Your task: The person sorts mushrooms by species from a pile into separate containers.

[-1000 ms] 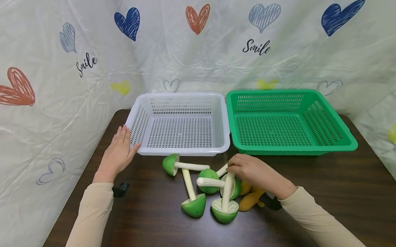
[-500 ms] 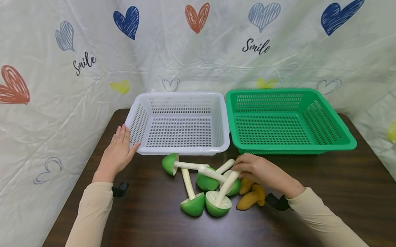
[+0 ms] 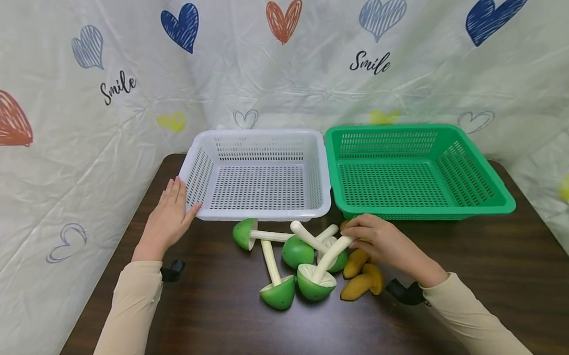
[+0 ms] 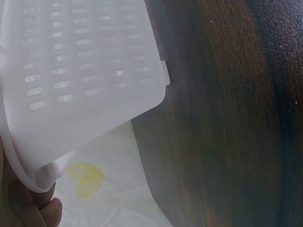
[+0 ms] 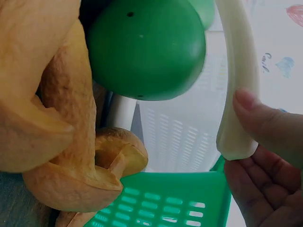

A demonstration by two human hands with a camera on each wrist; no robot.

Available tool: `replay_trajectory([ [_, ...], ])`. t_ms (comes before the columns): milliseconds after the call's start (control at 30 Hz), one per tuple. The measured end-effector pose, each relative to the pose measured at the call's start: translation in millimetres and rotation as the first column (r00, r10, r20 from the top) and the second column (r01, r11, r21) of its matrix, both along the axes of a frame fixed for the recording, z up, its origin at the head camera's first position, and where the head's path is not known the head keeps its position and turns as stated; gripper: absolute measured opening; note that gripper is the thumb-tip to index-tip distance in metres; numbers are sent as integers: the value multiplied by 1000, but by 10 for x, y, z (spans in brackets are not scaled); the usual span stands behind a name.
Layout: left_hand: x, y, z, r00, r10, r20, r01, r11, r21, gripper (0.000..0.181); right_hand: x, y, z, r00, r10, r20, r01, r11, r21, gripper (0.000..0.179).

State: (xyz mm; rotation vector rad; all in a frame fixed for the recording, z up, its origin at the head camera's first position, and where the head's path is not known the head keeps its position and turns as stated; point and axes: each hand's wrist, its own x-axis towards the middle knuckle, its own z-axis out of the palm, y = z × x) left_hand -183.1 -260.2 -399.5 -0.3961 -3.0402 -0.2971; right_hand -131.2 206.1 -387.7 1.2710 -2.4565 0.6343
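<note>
My right hand (image 3: 385, 242) pinches the stem end of a green-capped toy mushroom (image 3: 315, 285) between thumb and fingers. Its pale stem (image 5: 240, 71) slants down to the cap, lower left of the hand. Several similar green-capped mushrooms (image 3: 278, 293) lie around it, one with its stem (image 3: 307, 234) pointing up and left, partly behind the held one. Under the right wrist are several yellow-brown mushrooms (image 3: 359, 287), partly covered by the hand. With straight fingers, my left hand (image 3: 165, 218) rests against the left rim of the white basket (image 3: 262, 216); its fingertips show beside the rim in the left wrist view.
Beside the white basket stands a green slotted basket (image 3: 427, 212), their rims nearly meeting. Both are at the back of the dark wooden table (image 3: 214, 316), with nothing inside them. A white sheet printed with hearts (image 3: 281, 83) hangs behind.
The right hand has moved right, tilting the held mushroom's stem rightward while its cap shifted up and slightly left. Another mushroom's stem swung upward. The left hand stays at the basket.
</note>
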Motion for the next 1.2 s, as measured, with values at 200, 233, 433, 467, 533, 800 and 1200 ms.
replay_trajectory([
  [200, -2, 3, -3, 1000, -4, -2, 4, 1000, 10, 74, -6, 51, -29, 995, 17, 97, -7, 995, -103, 36],
  [233, -1, 3, -4, 1000, -4, -5, 5, 1000, 10, 74, -8, 51, -35, 994, 21, 107, -9, 993, -115, 36],
  [433, 0, 4, -9, 1000, -2, -8, 2, 1000, 11, 74, -5, 23, -58, 994, 22, 108, -5, 988, -156, 36],
  [467, 0, 4, -8, 1000, -1, -5, 1, 1000, 12, 74, -3, 16, -59, 995, 19, 103, -3, 987, -161, 35],
  [533, 2, 7, -6, 1000, 0, -4, 0, 1000, 10, 74, 1, 7, -63, 996, 14, 92, 2, 985, -171, 34],
  [800, 7, 10, 4, 1000, 3, -4, -3, 1000, 6, 74, 7, -29, -69, 991, -41, 126, 66, 978, -200, 34],
  [1200, 12, 16, -1, 1000, 6, -11, -5, 1000, 18, 74, -12, -95, 8, 981, -109, 161, 146, 959, -241, 31],
])
